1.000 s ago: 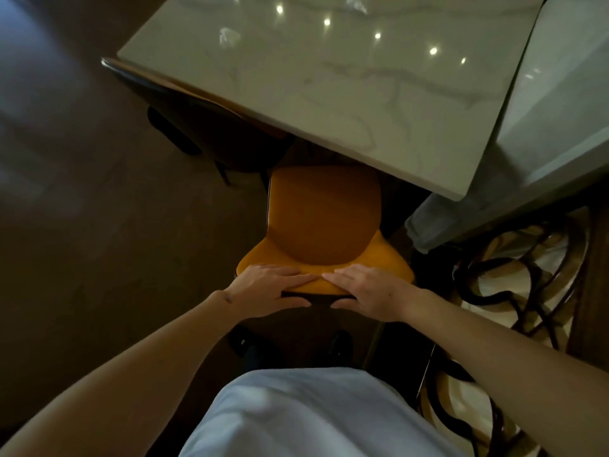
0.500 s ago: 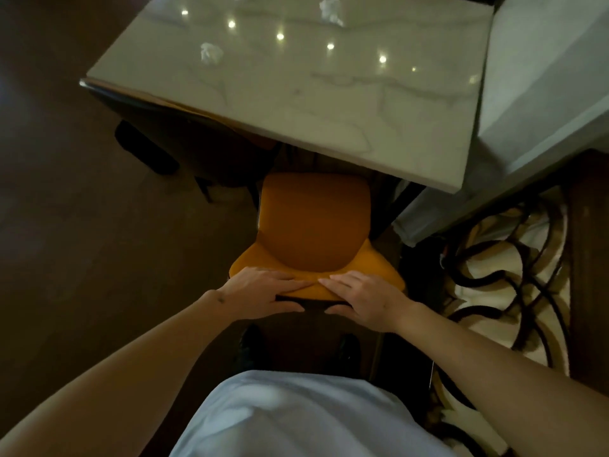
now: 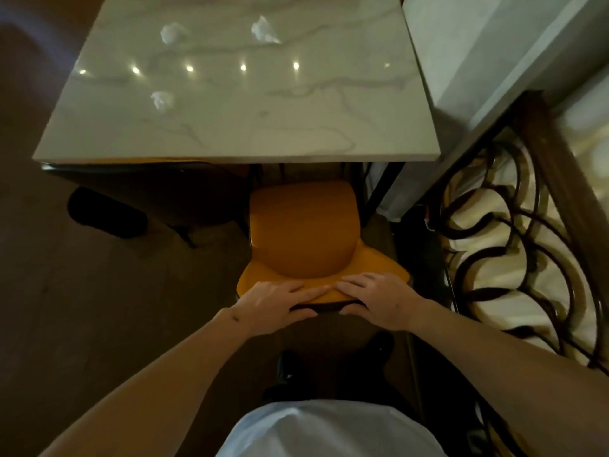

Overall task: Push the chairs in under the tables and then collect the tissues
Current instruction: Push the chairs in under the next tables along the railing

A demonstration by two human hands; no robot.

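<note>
Partly hidden under the marble table (image 3: 230, 127): front of the orange chair (image 3: 301, 232), mid-frame. Hard to see in the dark: chair legs, floor. Low in the middle, left hand (image 3: 273, 305) and right hand (image 3: 379, 300) side by side on the chair's back edge, fingers on top, thumbs below, gripping it. Up on the table, well apart from both hands: three crumpled tissues (image 3: 173, 33).

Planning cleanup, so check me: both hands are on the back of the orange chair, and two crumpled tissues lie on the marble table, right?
Not quite. The head view shows three crumpled tissues on the marble table, not two. Both hands are on the orange chair back.
</note>
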